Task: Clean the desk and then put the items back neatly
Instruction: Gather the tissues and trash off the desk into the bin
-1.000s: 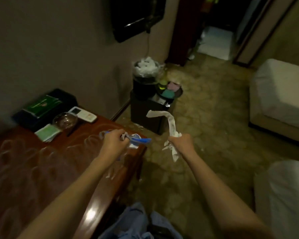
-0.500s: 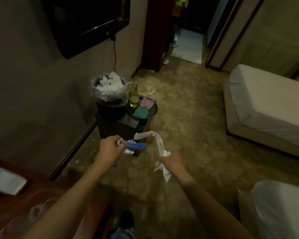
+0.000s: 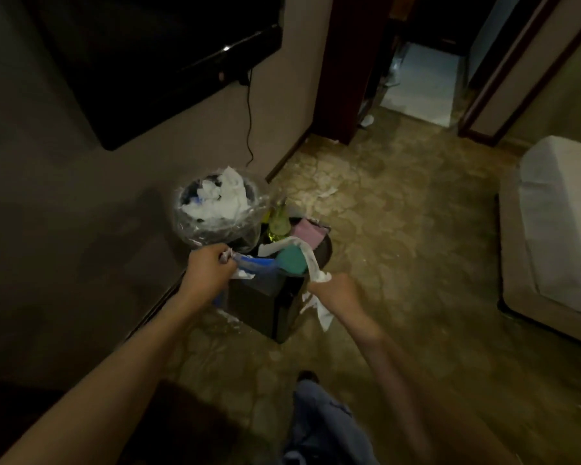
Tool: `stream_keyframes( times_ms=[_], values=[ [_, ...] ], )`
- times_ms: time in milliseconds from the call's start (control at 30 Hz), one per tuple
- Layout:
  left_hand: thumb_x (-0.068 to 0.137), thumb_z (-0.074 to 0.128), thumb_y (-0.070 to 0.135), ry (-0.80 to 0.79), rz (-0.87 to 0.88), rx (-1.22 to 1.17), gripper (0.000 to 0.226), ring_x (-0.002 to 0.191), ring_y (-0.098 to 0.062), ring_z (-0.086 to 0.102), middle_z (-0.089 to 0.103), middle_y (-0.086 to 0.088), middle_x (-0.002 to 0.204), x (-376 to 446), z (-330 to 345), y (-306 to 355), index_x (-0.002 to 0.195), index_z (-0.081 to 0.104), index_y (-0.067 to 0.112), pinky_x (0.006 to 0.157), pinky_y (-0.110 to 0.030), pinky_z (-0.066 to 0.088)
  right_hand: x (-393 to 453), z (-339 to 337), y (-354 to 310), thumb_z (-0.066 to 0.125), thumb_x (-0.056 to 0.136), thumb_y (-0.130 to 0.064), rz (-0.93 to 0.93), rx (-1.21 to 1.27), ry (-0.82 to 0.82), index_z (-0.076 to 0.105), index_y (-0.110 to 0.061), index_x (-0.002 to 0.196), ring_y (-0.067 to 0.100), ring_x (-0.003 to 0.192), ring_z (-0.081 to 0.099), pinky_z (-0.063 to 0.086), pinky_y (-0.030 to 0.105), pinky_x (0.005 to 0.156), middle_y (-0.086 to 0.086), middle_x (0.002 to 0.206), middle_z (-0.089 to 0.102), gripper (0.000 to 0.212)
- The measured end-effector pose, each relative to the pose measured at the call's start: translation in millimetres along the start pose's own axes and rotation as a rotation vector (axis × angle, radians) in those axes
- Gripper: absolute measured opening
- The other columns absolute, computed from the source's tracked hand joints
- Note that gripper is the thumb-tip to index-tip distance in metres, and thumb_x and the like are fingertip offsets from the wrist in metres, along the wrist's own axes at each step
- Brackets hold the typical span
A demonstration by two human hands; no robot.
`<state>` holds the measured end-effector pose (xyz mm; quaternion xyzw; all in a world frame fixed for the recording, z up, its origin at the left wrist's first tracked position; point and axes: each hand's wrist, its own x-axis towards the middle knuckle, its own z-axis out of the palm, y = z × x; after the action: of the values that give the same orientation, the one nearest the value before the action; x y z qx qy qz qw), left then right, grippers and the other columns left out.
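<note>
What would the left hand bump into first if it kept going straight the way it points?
Most likely the bin, lined with a clear bag and heaped with white tissue. The left hand, gripping a blue wrapper, points up and away toward the bin's near wall. Depth is hard to judge from this one view.

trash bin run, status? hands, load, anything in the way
Left hand grips blue wrapper and scraps. Right hand grips white paper strip. Lined trash bin just ahead, already heaped with tissue. Black stand sits under the hands.
</note>
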<state>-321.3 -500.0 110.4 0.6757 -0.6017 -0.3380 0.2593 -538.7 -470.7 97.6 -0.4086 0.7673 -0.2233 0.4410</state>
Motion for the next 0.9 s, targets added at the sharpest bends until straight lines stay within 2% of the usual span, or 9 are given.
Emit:
stream_keyframes(
  times_ms=[67,167,267,367,467,633,733,833,900],
  values=[
    [0.091,0.053,0.005,0.066,-0.02,0.0,0.013,0.066,-0.019,0.053,0.056,-0.01,0.068,37.6,-2.3,14.9,0.084,0.063,-0.002,0.055,-0.022,0.04,40.8,-12.5,-21.9,0.064,0.085,-0.012,-0.034,0.011,-0.023,0.063,0.001,0.102,0.018,0.079,0.054,0.038,0.024,0.054,0.009,0.086,0.056,0.021],
    [0.09,0.051,0.003,0.142,-0.054,-0.006,0.013,0.071,-0.027,0.057,0.059,-0.016,0.074,86.1,-8.0,38.5,0.087,0.063,-0.002,0.065,-0.036,0.048,93.4,-33.8,-51.3,0.065,0.084,-0.011,-0.073,-0.011,-0.037,0.058,-0.004,0.079,0.014,0.066,0.051,0.034,0.022,0.046,0.005,0.074,0.054,0.011],
    [0.09,0.052,0.003,0.197,-0.101,-0.014,0.013,0.073,-0.033,0.059,0.061,-0.022,0.08,120.7,-8.3,46.3,0.089,0.063,-0.004,0.074,-0.046,0.052,141.2,-44.4,-73.3,0.066,0.084,-0.012,-0.055,-0.021,-0.088,0.057,-0.009,0.075,0.014,0.065,0.053,0.041,0.025,0.055,0.008,0.077,0.06,0.013],
    [0.089,0.053,0.003,0.221,-0.167,-0.013,0.012,0.076,-0.035,0.062,0.062,-0.022,0.08,147.1,-5.9,41.9,0.088,0.063,-0.003,0.076,-0.047,0.053,172.6,-41.9,-86.6,0.072,0.082,-0.022,-0.073,-0.109,-0.119,0.064,-0.001,0.084,0.018,0.076,0.059,0.043,0.021,0.05,0.008,0.078,0.062,0.022],
    [0.089,0.053,0.003,0.216,-0.207,-0.037,0.012,0.079,-0.037,0.063,0.063,-0.022,0.085,179.1,-7.8,35.1,0.093,0.063,-0.003,0.078,-0.049,0.054,197.7,-29.8,-100.2,0.075,0.078,-0.027,-0.107,-0.165,-0.119,0.055,-0.006,0.082,0.019,0.079,0.057,0.04,0.025,0.056,0.006,0.078,0.056,0.029],
    [0.088,0.052,0.002,0.244,-0.234,-0.022,0.011,0.072,-0.036,0.064,0.063,-0.022,0.081,234.8,-16.9,17.1,0.089,0.063,-0.002,0.069,-0.049,0.057,227.8,-3.8,-128.5,0.072,0.077,-0.014,-0.063,-0.149,-0.142,0.052,-0.008,0.073,0.017,0.061,0.05,0.035,0.025,0.052,0.009,0.067,0.053,0.021],
    [0.087,0.053,0.002,0.241,-0.257,-0.014,0.012,0.07,-0.036,0.064,0.064,-0.024,0.082,265.9,-22.2,-3.9,0.089,0.064,-0.004,0.068,-0.048,0.057,247.8,15.7,-154.7,0.069,0.081,-0.016,-0.057,-0.181,-0.174,0.042,-0.012,0.056,0.012,0.051,0.041,0.029,0.025,0.047,0.004,0.056,0.045,0.037],
    [0.086,0.053,-0.001,0.202,-0.29,-0.015,0.014,0.074,-0.037,0.065,0.065,-0.027,0.087,291.9,-25.5,-26.8,0.092,0.064,-0.007,0.072,-0.047,0.056,262.3,39.0,-184.1,0.066,0.085,-0.02,-0.008,-0.227,-0.236,0.04,-0.013,0.06,0.014,0.055,0.04,0.026,0.025,0.046,0.001,0.052,0.041,0.037],
    [0.087,0.052,0.0,0.152,-0.326,0.003,0.015,0.077,-0.036,0.065,0.066,-0.024,0.09,303.9,-24.2,-39.6,0.094,0.064,-0.006,0.071,-0.042,0.056,270.9,53.3,-198.0,0.065,0.087,-0.015,-0.021,-0.213,-0.26,0.036,-0.015,0.055,0.01,0.049,0.037,0.025,0.018,0.039,-0.007,0.039,0.04,0.043]
  ],
)
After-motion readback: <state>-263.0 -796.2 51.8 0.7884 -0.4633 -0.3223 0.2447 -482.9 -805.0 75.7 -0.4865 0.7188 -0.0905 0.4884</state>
